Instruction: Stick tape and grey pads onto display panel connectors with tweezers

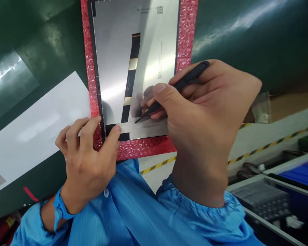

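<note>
A flat display panel (113, 51) with a silvery metal back lies on red bubble wrap (143, 147). A black flex cable (129, 82) with gold sections runs down its back toward a strip of clear tape (125, 127) near the lower edge. My left hand (86, 153) has its fingers apart at the panel's lower left edge, the thumb pressing at the tape. In my right hand (195, 102) are black pointed tweezers (179, 84), gripped like a pen. Their tip is at the panel's surface, just right of the tape.
A white sheet (41, 126) lies on the green table mat (56, 37) to the left, near a clear plastic film (10, 82). A red strip (30, 194) is at the mat's front. Yellow-black floor tape (274, 143) and a rack with a blue bin (304, 174) are at lower right.
</note>
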The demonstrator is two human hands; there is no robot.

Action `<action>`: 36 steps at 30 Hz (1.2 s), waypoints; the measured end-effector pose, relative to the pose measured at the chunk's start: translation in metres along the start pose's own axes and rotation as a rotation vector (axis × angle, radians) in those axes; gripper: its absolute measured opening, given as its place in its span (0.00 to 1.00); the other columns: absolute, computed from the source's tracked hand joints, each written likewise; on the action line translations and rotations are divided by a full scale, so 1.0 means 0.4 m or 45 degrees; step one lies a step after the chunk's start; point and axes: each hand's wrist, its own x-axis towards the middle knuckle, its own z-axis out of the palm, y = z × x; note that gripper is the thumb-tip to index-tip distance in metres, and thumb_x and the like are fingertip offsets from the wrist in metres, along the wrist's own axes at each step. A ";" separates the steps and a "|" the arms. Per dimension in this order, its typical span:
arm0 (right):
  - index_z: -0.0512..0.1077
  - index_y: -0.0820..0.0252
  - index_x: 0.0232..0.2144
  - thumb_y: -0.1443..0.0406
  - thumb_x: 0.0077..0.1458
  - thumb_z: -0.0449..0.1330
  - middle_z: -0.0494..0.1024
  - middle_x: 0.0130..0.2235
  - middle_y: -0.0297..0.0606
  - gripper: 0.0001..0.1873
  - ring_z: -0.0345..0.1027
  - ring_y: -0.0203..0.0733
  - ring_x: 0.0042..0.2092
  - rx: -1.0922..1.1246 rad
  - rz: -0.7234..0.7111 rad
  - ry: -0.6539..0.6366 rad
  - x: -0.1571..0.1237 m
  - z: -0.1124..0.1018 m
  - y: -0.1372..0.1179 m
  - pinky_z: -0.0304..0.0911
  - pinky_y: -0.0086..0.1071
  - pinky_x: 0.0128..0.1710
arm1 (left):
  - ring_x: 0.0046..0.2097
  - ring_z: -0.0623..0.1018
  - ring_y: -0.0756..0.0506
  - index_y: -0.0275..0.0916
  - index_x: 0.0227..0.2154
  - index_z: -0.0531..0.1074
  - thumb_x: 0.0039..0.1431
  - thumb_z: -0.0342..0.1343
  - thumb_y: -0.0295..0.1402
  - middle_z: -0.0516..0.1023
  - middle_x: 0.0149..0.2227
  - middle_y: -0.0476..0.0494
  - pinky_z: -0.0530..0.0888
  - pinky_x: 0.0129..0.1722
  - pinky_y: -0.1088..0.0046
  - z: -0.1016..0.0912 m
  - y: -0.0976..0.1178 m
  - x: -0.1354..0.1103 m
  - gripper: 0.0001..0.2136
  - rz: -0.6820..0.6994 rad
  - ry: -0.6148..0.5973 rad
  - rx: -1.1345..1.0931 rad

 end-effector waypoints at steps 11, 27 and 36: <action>0.73 0.55 0.31 0.66 0.58 0.72 0.81 0.26 0.30 0.10 0.77 0.39 0.24 0.306 0.127 -0.006 0.005 0.000 0.049 0.71 0.24 0.19 | 0.71 0.65 0.26 0.51 0.70 0.69 0.71 0.61 0.48 0.67 0.73 0.33 0.51 0.71 0.32 -0.004 0.038 0.003 0.27 0.106 -0.292 0.268; 0.71 0.59 0.29 0.61 0.42 0.76 0.78 0.23 0.35 0.18 0.72 0.38 0.19 0.755 0.296 0.235 0.018 0.041 0.057 0.68 0.23 0.16 | 0.58 0.77 0.27 0.23 0.70 0.58 0.75 0.53 0.36 0.76 0.57 0.20 0.74 0.60 0.45 -0.077 0.054 0.125 0.28 -0.725 -0.352 -0.277; 0.68 0.57 0.27 0.57 0.42 0.75 0.75 0.22 0.32 0.20 0.69 0.35 0.20 0.772 0.250 0.174 0.054 0.038 0.103 0.68 0.24 0.18 | 0.51 0.82 0.33 0.34 0.45 0.77 0.65 0.65 0.39 0.84 0.44 0.31 0.75 0.49 0.63 -0.032 -0.041 0.233 0.13 -0.958 -0.341 -0.760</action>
